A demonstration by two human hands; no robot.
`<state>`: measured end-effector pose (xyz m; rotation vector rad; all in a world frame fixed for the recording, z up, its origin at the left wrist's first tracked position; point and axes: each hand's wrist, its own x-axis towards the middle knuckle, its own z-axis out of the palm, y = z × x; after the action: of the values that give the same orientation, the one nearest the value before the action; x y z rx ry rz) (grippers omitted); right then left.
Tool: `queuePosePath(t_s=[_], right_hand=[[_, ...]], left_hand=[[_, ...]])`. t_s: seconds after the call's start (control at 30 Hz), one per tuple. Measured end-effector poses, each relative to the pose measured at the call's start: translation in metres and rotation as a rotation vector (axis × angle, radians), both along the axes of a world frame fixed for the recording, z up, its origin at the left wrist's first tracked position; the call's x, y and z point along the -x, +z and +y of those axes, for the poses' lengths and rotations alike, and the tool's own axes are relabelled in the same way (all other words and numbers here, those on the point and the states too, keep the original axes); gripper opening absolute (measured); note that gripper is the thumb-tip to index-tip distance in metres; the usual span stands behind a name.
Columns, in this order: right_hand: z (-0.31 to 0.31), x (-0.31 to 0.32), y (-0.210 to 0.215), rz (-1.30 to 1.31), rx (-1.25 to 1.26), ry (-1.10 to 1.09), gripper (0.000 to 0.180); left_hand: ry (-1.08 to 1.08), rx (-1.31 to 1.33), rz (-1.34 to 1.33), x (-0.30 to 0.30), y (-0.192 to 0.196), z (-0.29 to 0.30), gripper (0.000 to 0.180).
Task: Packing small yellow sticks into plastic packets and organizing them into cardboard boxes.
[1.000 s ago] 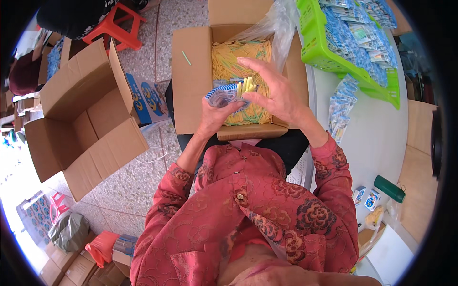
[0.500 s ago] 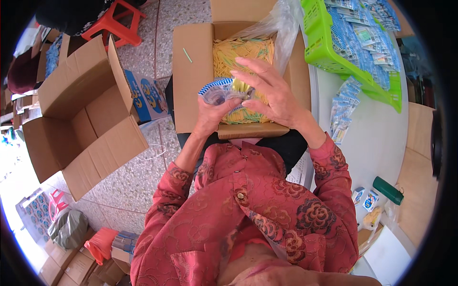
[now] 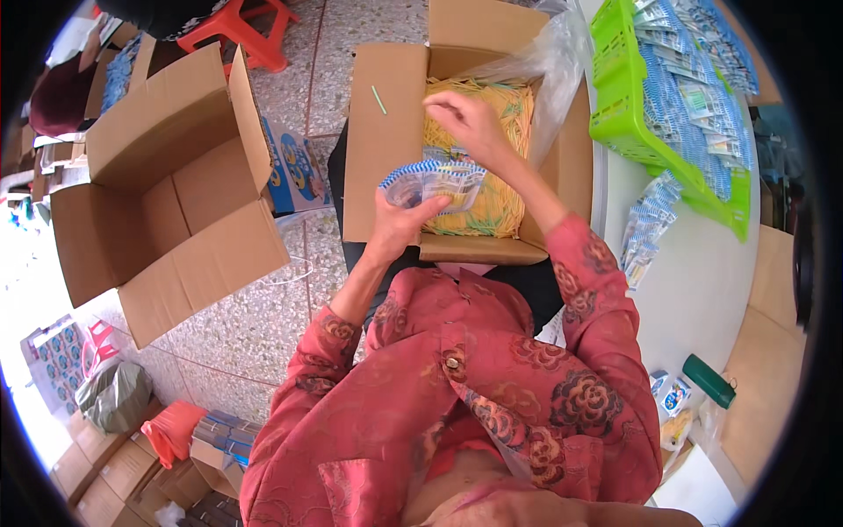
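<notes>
Since a moment ago the right hand (image 3: 470, 123) has reached into the yellow rubber bands (image 3: 492, 176) in the cardboard box (image 3: 386, 149), fingers pinching, while the left hand (image 3: 399, 220) holds the packet stack (image 3: 435, 180) over it.

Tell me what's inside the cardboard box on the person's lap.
The cardboard box holds a heap of yellow rubber bands in a clear plastic liner. The right hand reaches in; anything beneath the bands is covered.

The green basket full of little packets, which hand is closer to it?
The right hand. It reaches over the yellow rubber bands in the open box, nearer the green basket. The left hand is farther away, holding a stack of small packets.
</notes>
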<state>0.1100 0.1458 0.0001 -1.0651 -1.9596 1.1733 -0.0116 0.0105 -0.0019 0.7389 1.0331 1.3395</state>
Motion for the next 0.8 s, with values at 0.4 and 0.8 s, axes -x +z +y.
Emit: queuePosePath(t_s=[0.4, 0.8], right_hand=[[0.056, 0.101, -0.066, -0.720, -0.368, 0.015, 0.018], [-0.007, -0.023, 0.085, 0.021, 0.046, 0.226, 0.011]], left_hand=[[0.115, 0.026, 0.073, 0.032, -0.002, -0.013, 0.028], [0.033, -0.054, 0.152, 0.021, 0.001, -0.008, 0.025]])
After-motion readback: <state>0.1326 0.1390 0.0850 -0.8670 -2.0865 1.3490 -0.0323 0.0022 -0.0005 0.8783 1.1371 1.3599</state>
